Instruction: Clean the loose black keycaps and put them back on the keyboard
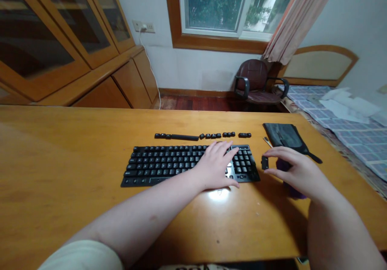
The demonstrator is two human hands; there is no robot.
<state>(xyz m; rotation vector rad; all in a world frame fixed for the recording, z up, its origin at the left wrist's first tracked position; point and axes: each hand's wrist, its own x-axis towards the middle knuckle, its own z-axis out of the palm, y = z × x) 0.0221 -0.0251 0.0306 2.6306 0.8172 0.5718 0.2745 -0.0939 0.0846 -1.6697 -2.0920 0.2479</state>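
A black keyboard (169, 163) lies on the wooden table (60, 161). My left hand (216, 165) rests flat on its right part, fingers spread over the keys beside the number pad. My right hand (294, 169) hovers just right of the keyboard, thumb and forefinger pinched on a small black keycap (265, 163). Under that hand a purple object (284, 166) shows partly. A row of loose black keycaps (193, 136) lies behind the keyboard.
A black pouch (284, 135) lies at the table's back right, a thin metal tool (267, 141) beside it. Behind the table stand a brown armchair (256, 82), wooden cabinets (75, 40) at left and a bed (347, 117) at right.
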